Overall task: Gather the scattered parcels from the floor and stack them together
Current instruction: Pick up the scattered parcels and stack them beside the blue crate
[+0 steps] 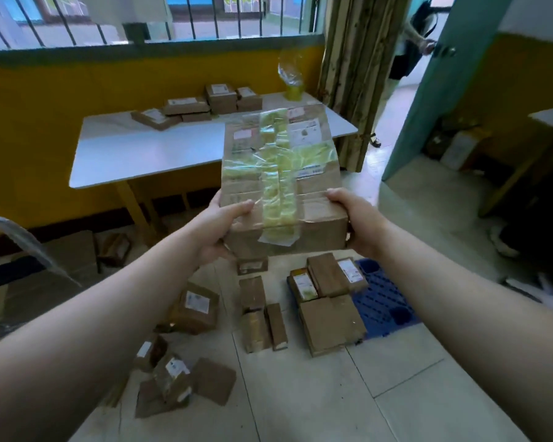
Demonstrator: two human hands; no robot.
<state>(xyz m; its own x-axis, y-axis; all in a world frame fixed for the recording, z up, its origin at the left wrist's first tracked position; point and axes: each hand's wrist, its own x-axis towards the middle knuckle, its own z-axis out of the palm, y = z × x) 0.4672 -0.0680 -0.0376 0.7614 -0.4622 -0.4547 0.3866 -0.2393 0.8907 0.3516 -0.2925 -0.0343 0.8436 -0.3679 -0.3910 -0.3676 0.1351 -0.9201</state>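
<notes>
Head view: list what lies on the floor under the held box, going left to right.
Below the held box: labelled parcel → narrow parcels → flat brown parcel → blue pallet. The loose pile nearest the camera overlaps the first of these, so I left it out.

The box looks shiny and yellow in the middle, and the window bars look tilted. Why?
Head view: the clear tape on the box catches daylight, so it glares; the wide-angle lens makes the bars lean near the top edge; the whole picture is a little soft, so the labels cannot be read.
</notes>
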